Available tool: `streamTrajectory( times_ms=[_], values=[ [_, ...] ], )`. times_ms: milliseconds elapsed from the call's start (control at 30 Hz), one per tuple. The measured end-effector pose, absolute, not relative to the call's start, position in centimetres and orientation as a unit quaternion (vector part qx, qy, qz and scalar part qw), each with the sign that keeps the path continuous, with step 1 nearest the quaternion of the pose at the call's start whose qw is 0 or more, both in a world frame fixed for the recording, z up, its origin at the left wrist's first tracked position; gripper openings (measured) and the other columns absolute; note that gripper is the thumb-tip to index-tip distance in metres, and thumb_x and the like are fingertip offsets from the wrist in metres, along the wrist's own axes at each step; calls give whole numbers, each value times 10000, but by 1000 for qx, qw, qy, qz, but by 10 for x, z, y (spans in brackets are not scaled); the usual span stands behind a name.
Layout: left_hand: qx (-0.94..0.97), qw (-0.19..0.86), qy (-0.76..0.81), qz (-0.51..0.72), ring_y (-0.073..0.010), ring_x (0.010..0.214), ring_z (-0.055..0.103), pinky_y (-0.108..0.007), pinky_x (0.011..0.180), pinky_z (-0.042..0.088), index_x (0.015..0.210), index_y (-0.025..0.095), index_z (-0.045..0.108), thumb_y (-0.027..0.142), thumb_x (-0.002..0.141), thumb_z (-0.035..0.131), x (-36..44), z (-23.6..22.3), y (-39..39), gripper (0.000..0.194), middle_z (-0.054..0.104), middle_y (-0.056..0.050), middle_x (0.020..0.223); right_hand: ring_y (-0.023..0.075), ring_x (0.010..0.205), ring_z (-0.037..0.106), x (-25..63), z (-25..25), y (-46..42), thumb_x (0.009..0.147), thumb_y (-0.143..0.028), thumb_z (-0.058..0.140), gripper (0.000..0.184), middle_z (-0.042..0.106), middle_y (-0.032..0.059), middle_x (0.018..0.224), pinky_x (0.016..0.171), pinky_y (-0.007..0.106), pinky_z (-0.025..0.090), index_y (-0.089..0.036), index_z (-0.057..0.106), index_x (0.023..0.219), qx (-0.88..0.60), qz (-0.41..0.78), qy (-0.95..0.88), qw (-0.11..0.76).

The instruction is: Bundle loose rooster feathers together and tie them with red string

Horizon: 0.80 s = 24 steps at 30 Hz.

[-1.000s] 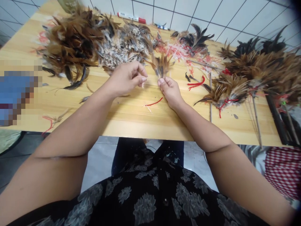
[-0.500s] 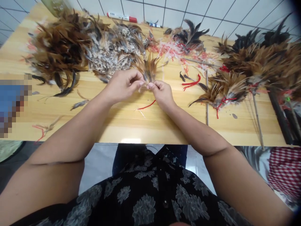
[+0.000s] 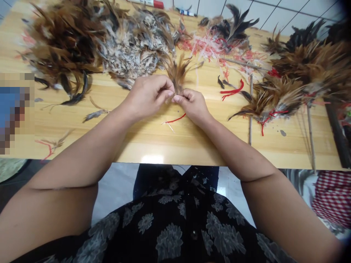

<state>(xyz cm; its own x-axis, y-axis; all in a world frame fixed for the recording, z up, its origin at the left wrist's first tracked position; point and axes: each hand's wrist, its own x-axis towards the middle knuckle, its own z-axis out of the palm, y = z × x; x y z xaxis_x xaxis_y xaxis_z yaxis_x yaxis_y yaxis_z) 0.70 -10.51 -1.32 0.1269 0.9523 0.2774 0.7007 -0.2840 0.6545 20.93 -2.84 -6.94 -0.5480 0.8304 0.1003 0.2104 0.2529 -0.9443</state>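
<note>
A small bunch of brown feathers (image 3: 177,71) fans upward between my hands, its quill ends at my fingertips. My left hand (image 3: 152,94) pinches at the base of the bunch with thumb and forefinger. From the other side my right hand (image 3: 193,104) closes on the same base, the two thumbs nearly touching. What exactly lies between the fingertips is partly hidden. Just below my right hand, a red string (image 3: 175,118) with a pale end rests on the table. Behind my left hand lies a pile of grey and white feathers (image 3: 134,51).
A large heap of brown feathers (image 3: 65,47) covers the back left. Shredded pink and white strands (image 3: 205,47) lie at the back. On the right are a red-tied feather bundle (image 3: 276,96), loose red string (image 3: 233,90), thin sticks (image 3: 250,124) and more brown feathers (image 3: 320,65). A red-capped marker (image 3: 150,3) lies behind.
The view has tilted down and shifted slightly left, so the table's contents appear moved right and up. Both hands stay together at the feather bunch, with small finger movements.
</note>
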Motion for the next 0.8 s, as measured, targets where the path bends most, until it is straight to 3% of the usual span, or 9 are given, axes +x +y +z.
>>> streamTrajectory(
  times_ms=[167,300,433,533,600,800],
  values=[
    [709,191,579,354,-355,944,721,-544,978,574,1080,331,730,590,994,722,-3,-21,-101,273,804,-60,1016,212,977,643,210,-69,-28,1082,-588,954,539,627,0,843,989,350,556,-250,645,799,-363,501,-717,321],
    [684,180,594,383,-323,909,707,-580,982,624,1158,331,773,783,988,835,-24,-37,-92,487,788,-42,984,216,1042,659,210,-73,-29,1180,-540,826,476,606,6,879,1030,354,591,-255,627,855,-362,514,-698,344],
    [632,270,544,481,-338,931,751,-632,958,653,1149,357,756,1001,852,980,-31,-49,-83,743,801,-48,1000,203,1038,663,211,-77,-28,1207,-489,779,416,620,7,917,1032,348,591,-249,642,896,-369,512,-683,368],
    [597,325,513,524,-341,907,776,-662,955,673,1100,346,727,965,827,1059,-22,-51,-83,754,783,-46,954,190,993,639,210,-78,-26,1184,-474,820,396,651,8,930,994,339,575,-244,671,898,-375,509,-683,367],
    [597,337,517,513,-352,1000,821,-664,1015,687,1146,334,723,934,888,1028,-15,-49,-87,721,806,-45,1001,187,967,625,209,-77,-26,1164,-487,851,393,683,15,940,953,335,562,-239,700,899,-377,512,-683,360],
    [651,293,556,426,-409,1278,839,-668,1108,659,1404,333,760,952,1099,711,-3,-41,-97,691,854,-73,1119,183,927,611,206,-72,-31,1102,-586,926,462,670,5,868,863,315,524,-224,745,878,-388,517,-682,342]
  ],
)
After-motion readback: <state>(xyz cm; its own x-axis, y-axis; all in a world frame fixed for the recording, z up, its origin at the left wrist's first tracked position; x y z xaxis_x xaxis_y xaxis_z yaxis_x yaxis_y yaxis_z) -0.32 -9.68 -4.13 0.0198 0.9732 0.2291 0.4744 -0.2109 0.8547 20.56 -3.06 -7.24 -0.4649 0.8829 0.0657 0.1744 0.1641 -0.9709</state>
